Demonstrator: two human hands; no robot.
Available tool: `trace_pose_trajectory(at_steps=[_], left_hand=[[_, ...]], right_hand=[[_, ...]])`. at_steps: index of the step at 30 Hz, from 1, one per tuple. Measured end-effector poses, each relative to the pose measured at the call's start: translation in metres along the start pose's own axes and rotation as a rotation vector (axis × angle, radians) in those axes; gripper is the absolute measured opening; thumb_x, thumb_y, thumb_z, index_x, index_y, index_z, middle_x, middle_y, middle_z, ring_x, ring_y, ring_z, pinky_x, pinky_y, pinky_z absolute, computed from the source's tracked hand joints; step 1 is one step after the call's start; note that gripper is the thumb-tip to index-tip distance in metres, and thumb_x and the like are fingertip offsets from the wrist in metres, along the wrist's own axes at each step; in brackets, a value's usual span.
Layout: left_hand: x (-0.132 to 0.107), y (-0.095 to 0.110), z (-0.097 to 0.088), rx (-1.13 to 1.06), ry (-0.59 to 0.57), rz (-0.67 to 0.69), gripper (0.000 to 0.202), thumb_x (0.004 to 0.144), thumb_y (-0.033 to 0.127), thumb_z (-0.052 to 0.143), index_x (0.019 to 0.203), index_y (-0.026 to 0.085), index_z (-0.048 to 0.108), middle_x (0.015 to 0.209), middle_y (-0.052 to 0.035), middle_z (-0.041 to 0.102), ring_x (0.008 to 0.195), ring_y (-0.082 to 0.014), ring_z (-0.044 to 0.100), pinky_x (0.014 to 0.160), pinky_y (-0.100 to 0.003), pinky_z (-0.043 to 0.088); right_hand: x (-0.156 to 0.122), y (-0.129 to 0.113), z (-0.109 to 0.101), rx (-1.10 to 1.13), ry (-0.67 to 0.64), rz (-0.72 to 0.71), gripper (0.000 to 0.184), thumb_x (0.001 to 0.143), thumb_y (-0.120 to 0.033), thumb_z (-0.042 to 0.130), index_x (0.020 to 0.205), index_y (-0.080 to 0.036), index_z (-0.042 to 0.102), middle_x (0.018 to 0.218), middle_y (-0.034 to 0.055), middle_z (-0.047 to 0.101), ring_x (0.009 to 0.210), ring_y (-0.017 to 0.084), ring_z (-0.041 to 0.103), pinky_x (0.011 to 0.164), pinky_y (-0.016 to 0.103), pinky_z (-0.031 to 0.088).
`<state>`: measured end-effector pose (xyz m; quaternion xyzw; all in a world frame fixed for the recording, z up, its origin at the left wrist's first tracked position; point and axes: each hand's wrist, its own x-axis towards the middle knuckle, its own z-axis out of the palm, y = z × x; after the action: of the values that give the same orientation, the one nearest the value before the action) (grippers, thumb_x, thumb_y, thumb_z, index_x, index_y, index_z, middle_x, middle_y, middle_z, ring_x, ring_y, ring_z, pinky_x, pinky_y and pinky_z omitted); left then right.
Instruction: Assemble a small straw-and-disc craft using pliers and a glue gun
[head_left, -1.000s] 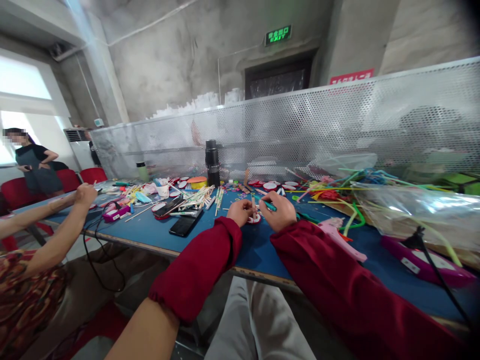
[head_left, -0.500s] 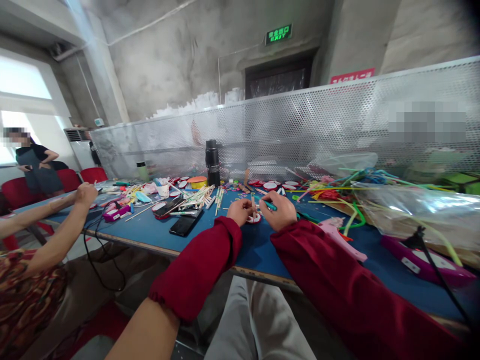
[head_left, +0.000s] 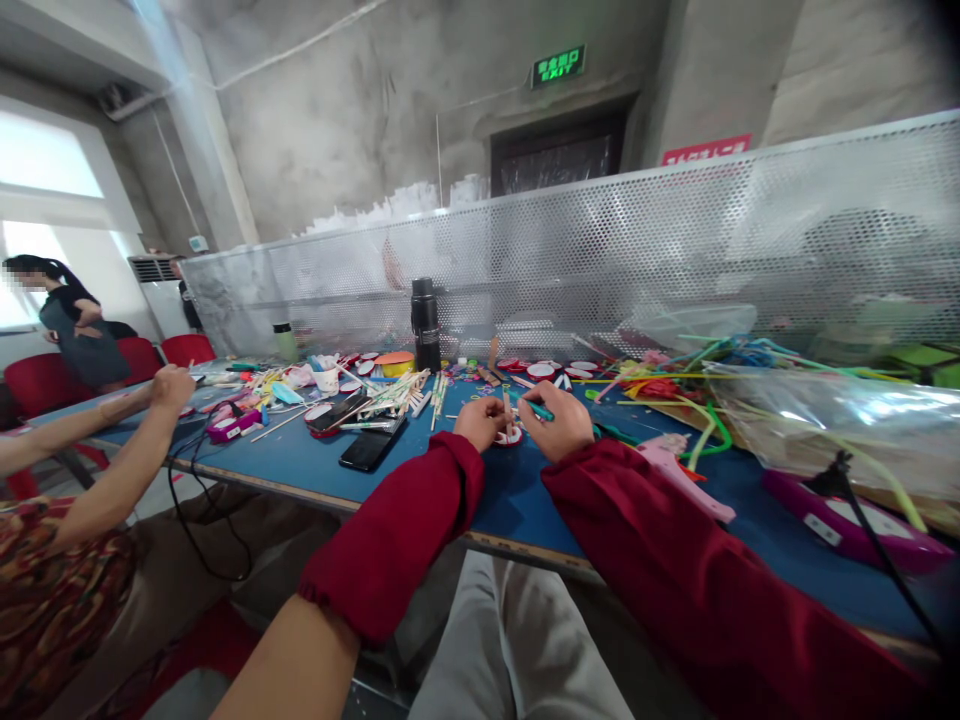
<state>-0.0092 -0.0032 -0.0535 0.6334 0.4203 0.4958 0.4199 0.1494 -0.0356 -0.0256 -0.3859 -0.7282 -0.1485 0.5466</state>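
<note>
My left hand [head_left: 480,424] is closed, thumb and fingers pinching a flat wooden stick [head_left: 508,405] that stands roughly upright. Opposite it, my right hand [head_left: 559,420] is closed round a teal pen [head_left: 538,409], its tip pointing toward the stick. Under the stick, between both hands, lies a small round piece with a red rim and white face [head_left: 511,437]; whether the stick touches it I cannot tell. Both hands are low over the blue table [head_left: 517,500].
Left of my hands are a black phone [head_left: 371,447], a pile of paper-wrapped sticks [head_left: 405,395] and a black bottle [head_left: 425,325]. To the right lie a pink glue gun [head_left: 682,475], a purple device [head_left: 855,525] and plastic bags [head_left: 840,420]. A co-worker's hand [head_left: 174,385] is at far left.
My hands, the stick and the pen look almost unmoved. In the background at far left, a standing person has turned and lowered an arm.
</note>
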Motion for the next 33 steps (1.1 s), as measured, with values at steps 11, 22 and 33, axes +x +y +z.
trace_pose_trajectory(at_steps=[11, 22, 33], left_hand=[[0.0015, -0.0031, -0.0003, -0.002, -0.008, 0.014, 0.004, 0.083, 0.016, 0.065, 0.085, 0.014, 0.063, 0.068, 0.0006, 0.065, 0.059, -0.0118, 0.064, 0.054, -0.021, 0.05], [-0.0021, 0.0035, 0.0, 0.008, -0.007, 0.002, 0.003, 0.083, 0.016, 0.065, 0.084, 0.014, 0.062, 0.067, 0.0007, 0.066, 0.059, -0.0117, 0.064, 0.056, -0.021, 0.051], [-0.0029, 0.0045, 0.0002, 0.001, -0.002, 0.011, 0.006, 0.082, 0.017, 0.067, 0.082, 0.015, 0.061, 0.067, 0.0004, 0.066, 0.059, -0.0119, 0.065, 0.055, -0.021, 0.05]], right_hand=[[0.0, -0.0012, 0.0, -0.008, 0.007, 0.005, 0.009, 0.083, -0.03, 0.06, 0.076, -0.024, 0.057, 0.071, 0.002, 0.067, 0.067, 0.02, 0.061, 0.064, 0.032, 0.042], [-0.0007, -0.0012, -0.0003, 0.006, 0.005, 0.007, 0.009, 0.084, -0.03, 0.06, 0.077, -0.024, 0.059, 0.073, 0.0029, 0.067, 0.069, 0.02, 0.062, 0.066, 0.032, 0.044], [0.0007, -0.0014, -0.0013, -0.013, 0.012, 0.017, 0.009, 0.084, -0.029, 0.059, 0.077, -0.025, 0.057, 0.072, 0.0028, 0.067, 0.068, 0.02, 0.062, 0.064, 0.033, 0.043]])
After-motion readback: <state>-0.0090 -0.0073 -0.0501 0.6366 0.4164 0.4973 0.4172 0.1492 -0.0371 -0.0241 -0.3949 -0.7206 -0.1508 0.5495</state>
